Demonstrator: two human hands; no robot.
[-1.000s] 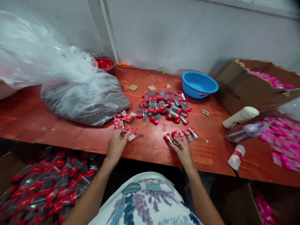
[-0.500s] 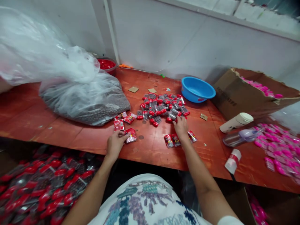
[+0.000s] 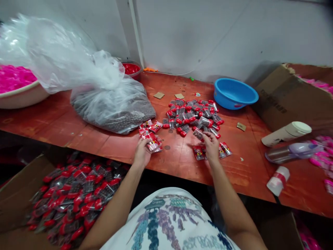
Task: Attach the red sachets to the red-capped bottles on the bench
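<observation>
My left hand [image 3: 142, 152] rests at the table's front edge with its fingers closed on a red printed packet [image 3: 153, 143], beside a few more red packets [image 3: 148, 125]. My right hand [image 3: 211, 146] has its fingers closed on a small red-capped clear tube [image 3: 199, 133] at the near edge of a pile of red-capped tubes [image 3: 192, 116]. Under and beside that hand lie several red packets in a row [image 3: 199, 152]. The red-brown table [image 3: 179, 163] carries everything.
A clear plastic bag of dark beads [image 3: 114, 107] lies left of the pile. A blue bowl [image 3: 235, 93], cardboard box [image 3: 291, 95], white bottle [image 3: 286, 133], clear bottle [image 3: 291, 152] and small red-banded cup [image 3: 278, 176] stand right. A box of red-capped tubes [image 3: 75, 194] sits below left. A bowl of pink pieces [image 3: 18, 83] is far left.
My right hand reached from the packet row up to the tube pile and has drawn back with a tube. My left hand stayed on its packet. The view shifted left.
</observation>
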